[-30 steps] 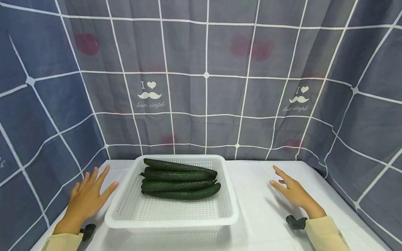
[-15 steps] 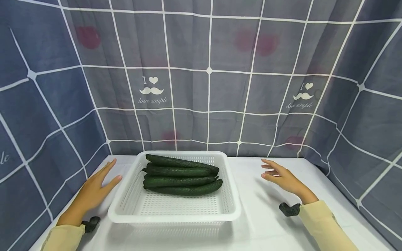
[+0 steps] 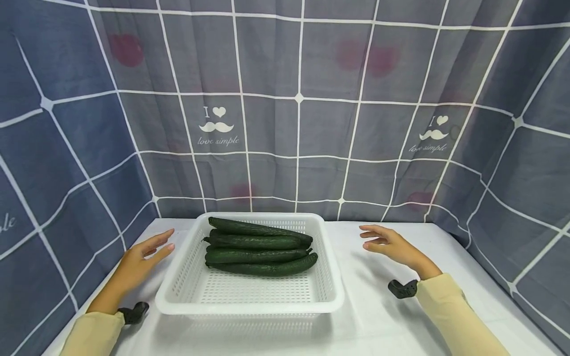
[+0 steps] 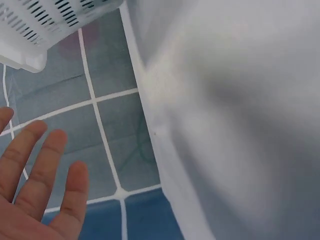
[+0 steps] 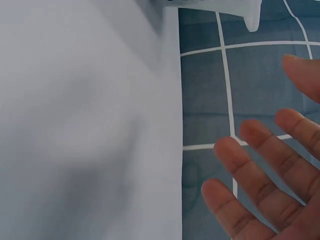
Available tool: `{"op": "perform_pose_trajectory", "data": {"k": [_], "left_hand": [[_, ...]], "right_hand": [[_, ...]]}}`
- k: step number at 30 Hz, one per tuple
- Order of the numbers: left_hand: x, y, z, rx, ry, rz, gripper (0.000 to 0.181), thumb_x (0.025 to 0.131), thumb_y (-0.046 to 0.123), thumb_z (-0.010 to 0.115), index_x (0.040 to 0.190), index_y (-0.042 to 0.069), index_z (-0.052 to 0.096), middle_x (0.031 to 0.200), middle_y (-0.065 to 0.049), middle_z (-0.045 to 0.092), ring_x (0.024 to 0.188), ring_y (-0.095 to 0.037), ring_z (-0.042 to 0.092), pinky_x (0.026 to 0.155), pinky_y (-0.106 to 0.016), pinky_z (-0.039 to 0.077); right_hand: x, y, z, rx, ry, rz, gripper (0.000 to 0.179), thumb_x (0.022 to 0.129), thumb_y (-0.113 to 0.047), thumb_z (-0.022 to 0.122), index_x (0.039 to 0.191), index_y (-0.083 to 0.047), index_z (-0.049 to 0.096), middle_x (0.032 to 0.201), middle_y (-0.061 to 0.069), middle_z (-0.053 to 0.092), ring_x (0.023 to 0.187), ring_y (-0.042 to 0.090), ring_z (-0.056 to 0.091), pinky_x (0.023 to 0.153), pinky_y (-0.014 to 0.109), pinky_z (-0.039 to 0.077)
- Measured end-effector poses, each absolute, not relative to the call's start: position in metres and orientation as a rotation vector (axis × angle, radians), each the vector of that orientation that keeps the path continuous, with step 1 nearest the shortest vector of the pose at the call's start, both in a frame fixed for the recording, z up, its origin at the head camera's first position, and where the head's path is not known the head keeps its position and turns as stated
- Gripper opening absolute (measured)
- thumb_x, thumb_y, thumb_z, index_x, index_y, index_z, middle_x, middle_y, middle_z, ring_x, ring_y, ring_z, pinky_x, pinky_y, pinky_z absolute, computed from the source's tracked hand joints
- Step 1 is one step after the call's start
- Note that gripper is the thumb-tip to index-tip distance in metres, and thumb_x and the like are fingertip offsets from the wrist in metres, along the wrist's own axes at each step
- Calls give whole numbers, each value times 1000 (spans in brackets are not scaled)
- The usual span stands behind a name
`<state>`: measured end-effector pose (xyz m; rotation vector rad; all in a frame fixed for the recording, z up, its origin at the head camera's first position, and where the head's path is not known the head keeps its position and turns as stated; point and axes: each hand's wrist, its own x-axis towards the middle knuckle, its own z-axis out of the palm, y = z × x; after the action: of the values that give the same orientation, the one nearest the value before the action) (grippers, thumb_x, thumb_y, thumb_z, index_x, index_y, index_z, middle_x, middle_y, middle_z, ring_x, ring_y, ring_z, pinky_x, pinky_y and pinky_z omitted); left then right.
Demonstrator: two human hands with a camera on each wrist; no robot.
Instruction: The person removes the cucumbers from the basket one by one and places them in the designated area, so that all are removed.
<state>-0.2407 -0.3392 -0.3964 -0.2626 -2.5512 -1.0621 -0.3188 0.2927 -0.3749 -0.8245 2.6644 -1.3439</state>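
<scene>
Several dark green cucumbers (image 3: 260, 242) lie side by side in a white perforated plastic basket (image 3: 249, 307) in the head view, stacked toward its back half. My left hand (image 3: 138, 262) hovers just left of the basket with loosely extended fingers, touching nothing. To the basket's right, with a wider gap, my right hand (image 3: 396, 247) hangs in the air, its fingers relaxed and holding nothing. In the left wrist view the basket's corner (image 4: 37, 55) shows beyond the spread fingers. A bit of the basket rim (image 5: 250, 15) appears at the top of the right wrist view.
A white cloth (image 3: 356, 287) covers the table under the basket. Grey-blue curtains with a white grid (image 3: 320, 128) enclose the back and both sides. Each wrist carries a black strap-on device, such as the right wrist device (image 3: 403, 289).
My right hand has moved left toward the basket, and my left hand has turned and shifted slightly right. The head view has tilted a little. The cucumbers stay put in the basket.
</scene>
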Motion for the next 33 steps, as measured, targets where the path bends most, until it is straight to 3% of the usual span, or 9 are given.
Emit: {"op": "perform_pose_trajectory", "data": {"k": [2, 9, 12, 16, 18, 25, 33], "left_hand": [[-244, -339, -398, -296, -2520, -1145, 54, 107, 20, 69, 154, -3, 56, 149, -31, 59, 113, 28, 41, 91, -3, 37], [-253, -335, -400, -320, -2478, -1439, 59, 108, 15, 67, 157, -10, 46, 151, -31, 56, 114, 21, 52, 90, -7, 45], [-256, -336, -403, -346, -2457, -1571, 61, 109, 15, 65, 162, -6, 41, 148, -10, 64, 117, 18, 56, 91, -9, 47], [-259, -338, -406, -455, -2354, -1791, 57, 110, 8, 59, 165, 10, 43, 140, 20, 64, 121, 13, 59, 94, -12, 49], [-261, -338, -407, -508, -2307, -1877, 57, 111, 5, 56, 165, 15, 43, 138, 25, 63, 123, 11, 59, 95, -13, 49], [-267, -338, -409, -648, -2216, -2054, 62, 110, -1, 53, 168, 11, 35, 144, 21, 60, 128, 6, 59, 99, -16, 50], [-271, -341, -414, -869, -2115, -2201, 62, 110, -5, 47, 164, 26, 42, 151, 14, 59, 132, -2, 60, 102, -22, 52]], "right_hand": [[-321, 291, -373, -841, 2645, -1359, 55, 105, -10, 70, 151, 12, 51, 141, 33, 63, 127, 52, 64, 96, 26, 55], [-327, 280, -364, -828, 2598, -1381, 50, 104, -10, 71, 148, 10, 56, 138, 27, 68, 123, 37, 70, 98, 26, 54], [-330, 275, -362, -827, 2574, -1394, 47, 104, -9, 71, 145, 10, 59, 136, 25, 69, 123, 34, 70, 98, 26, 54], [-334, 268, -360, -851, 2537, -1408, 44, 102, -7, 72, 141, 12, 61, 134, 26, 70, 123, 35, 71, 97, 27, 55], [-337, 265, -359, -868, 2517, -1411, 44, 102, -6, 72, 140, 13, 61, 135, 27, 69, 122, 32, 71, 98, 27, 55], [-343, 256, -351, -860, 2453, -1475, 45, 102, -6, 73, 141, 12, 62, 135, 22, 71, 113, 9, 72, 97, 27, 55], [-350, 245, -348, -823, 2338, -1612, 50, 99, -1, 72, 144, 15, 57, 131, 13, 73, 113, 11, 73, 99, 29, 56]]}}
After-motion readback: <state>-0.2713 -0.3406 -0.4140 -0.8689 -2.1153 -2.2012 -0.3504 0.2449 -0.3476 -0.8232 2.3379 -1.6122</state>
